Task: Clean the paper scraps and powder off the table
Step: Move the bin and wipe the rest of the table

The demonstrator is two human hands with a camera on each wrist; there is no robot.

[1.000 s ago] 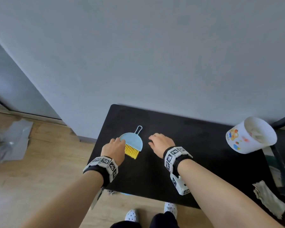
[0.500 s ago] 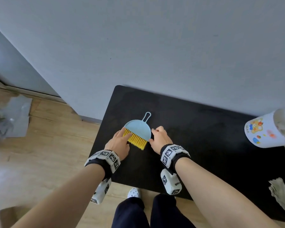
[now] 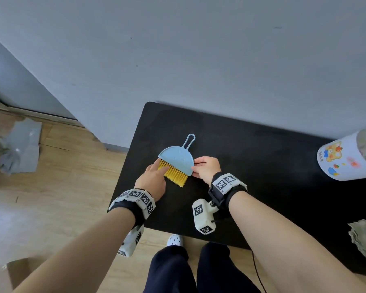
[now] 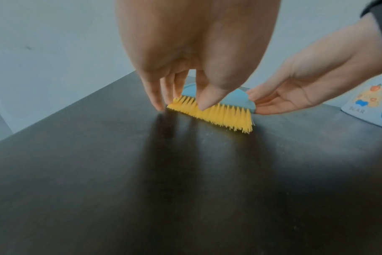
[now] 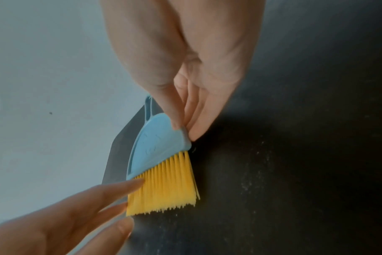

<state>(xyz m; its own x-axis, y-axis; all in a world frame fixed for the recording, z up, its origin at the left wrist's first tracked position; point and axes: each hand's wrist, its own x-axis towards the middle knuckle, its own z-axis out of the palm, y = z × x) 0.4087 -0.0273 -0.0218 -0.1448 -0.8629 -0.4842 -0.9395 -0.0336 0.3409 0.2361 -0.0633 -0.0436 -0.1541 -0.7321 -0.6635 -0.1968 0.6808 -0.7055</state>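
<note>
While flat on table (image 3: 262,166) | brush (image 3: 176,160) between hands | right hand (image 3: 205,169) pinching corner

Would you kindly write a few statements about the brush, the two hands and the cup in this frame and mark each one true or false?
1. The brush has yellow bristles and a light blue body. True.
2. The right hand pinches the blue edge of the brush. True.
3. The left hand is far from the brush, off the table. False: its fingers touch the bristles on the brush's left side.
4. The brush's loop handle points toward the person. False: it points away, toward the wall.
5. The printed white cup is at the table's right end. True.
</note>
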